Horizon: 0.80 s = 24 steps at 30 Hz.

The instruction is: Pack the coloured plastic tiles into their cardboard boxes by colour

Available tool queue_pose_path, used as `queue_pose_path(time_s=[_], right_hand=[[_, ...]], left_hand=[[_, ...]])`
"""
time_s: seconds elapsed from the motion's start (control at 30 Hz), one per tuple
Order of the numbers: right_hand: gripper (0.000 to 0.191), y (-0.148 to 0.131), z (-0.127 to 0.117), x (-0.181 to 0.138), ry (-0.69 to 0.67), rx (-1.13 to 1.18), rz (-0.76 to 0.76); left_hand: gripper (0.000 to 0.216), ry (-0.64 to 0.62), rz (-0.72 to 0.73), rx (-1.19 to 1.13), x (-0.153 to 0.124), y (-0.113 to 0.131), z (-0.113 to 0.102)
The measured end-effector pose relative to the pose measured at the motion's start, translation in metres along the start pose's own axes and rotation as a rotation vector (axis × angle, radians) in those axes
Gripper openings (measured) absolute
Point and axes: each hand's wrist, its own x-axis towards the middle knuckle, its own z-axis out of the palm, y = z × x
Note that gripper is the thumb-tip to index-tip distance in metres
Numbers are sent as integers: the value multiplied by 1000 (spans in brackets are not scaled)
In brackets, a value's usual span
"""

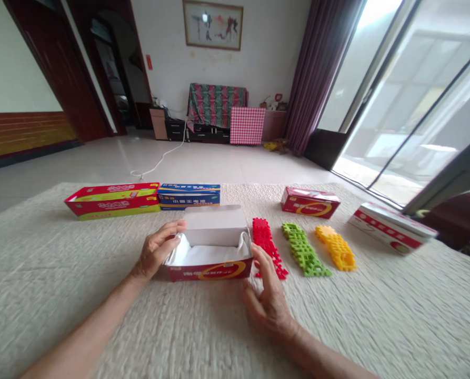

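Note:
An open red box point(215, 269) with a white lining and a raised white lid stands on the cream cloth in front of me. My left hand point(156, 250) grips its left end, fingers curled over the rim. My right hand point(268, 295) rests against the box's right front corner with its fingers stretched out, holding nothing. Just right of the box lie a red plastic lattice piece point(267, 242), a green one point(303, 248) and a yellow one point(336, 247), side by side.
Along the far edge of the cloth-covered table point(61, 295) lie a long red box point(114, 199), a blue box point(189, 196), a shut red box point(309, 202) and a white and red box point(392, 227) at the right. Beyond are a tiled floor and glass doors.

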Motion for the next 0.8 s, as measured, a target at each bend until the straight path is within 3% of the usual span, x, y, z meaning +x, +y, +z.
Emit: queue_pose_path(time_s=[0.37,0.47,0.57,0.67,0.8], right_hand=[[60,5,-10,3,-54,125,154],[44,14,-27,15,-26,18,27],[33,28,-52,26,-11,-233,-147],[35,44,-69,29,-89,-448,-252],[44,56,-71,23,-208,-563,-258]], left_hand=[[21,24,60,10,-2,-3,2],[21,37,73,7,-3,-4,2],[22,41,83,15,-3,-6,3],[22,44,86,9,-4,-6,4],[22,53,97,1,-4,-5,5]])
